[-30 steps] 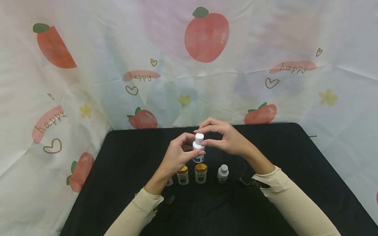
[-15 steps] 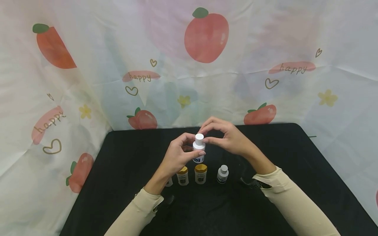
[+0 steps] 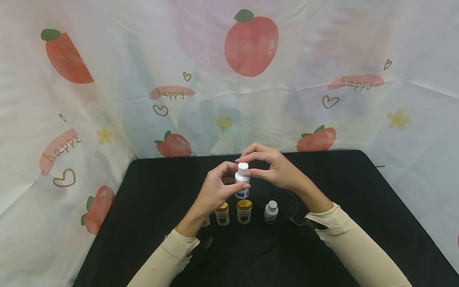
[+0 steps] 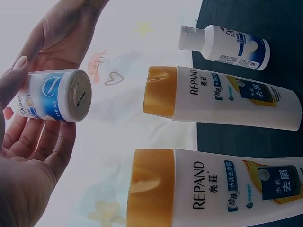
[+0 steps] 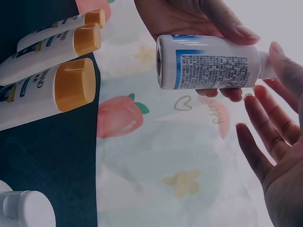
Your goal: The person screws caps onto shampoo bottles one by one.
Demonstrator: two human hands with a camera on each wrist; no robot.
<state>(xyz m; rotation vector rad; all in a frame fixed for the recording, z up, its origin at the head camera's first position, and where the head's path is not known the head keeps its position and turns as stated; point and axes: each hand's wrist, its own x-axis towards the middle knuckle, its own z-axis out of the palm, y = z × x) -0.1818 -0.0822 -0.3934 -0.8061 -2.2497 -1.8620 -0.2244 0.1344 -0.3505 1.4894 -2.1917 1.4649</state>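
In the head view my left hand (image 3: 215, 185) grips a small white bottle (image 3: 242, 179) upright above the table, thumb in front and fingers behind. The left wrist view shows the blue label and round base of this Dove bottle (image 4: 52, 94). Dense small print covers the back of the bottle (image 5: 208, 61) in the right wrist view. My right hand (image 3: 274, 167) pinches its white flip-top cap (image 3: 243, 167) between thumb and index finger. The other right fingers (image 5: 274, 120) are spread loosely beside the cap.
Below the hands, gold-capped shampoo bottles (image 3: 244, 213) stand in a row on the black table (image 3: 287, 255). The leftmost one (image 3: 205, 222) is partly hidden by my left wrist. A second small white bottle (image 3: 271, 212) stands right of them. A printed cloth (image 3: 201, 52) hangs behind.
The right fingers have shifted slightly around the cap and back, and the cap's visible face has turned a little. The left hand and bottle stay nearly in place.
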